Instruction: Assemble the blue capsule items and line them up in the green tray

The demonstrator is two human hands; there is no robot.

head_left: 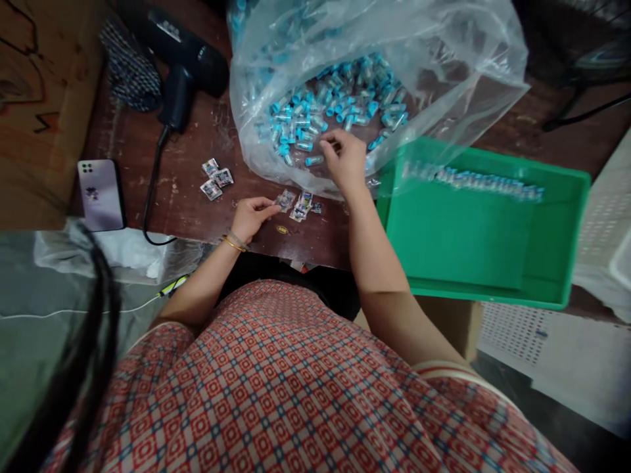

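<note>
My left hand (251, 217) is over the front of the table, thumb and forefinger pinched on a small clear printed sleeve (284, 200). More printed sleeves (302, 206) lie just right of it, and a small pile of similar sleeves (211, 188) lies to its left. My right hand (346, 159) reaches into the mouth of a clear plastic bag (438, 72), fingers curled but apart, with nothing visible between them. Just left of its fingertips lies a single clear vial with a blue cap (314, 160). Many more blue-capped vials (300, 121) are heaped deeper in the bag.
A green tray (458, 253) at the right holds a row of labelled vials (488, 182) along its far side. At the left are a black heat gun (182, 72) with its cord, a checked cloth (131, 69), a phone (102, 195) and a cardboard box (44, 118).
</note>
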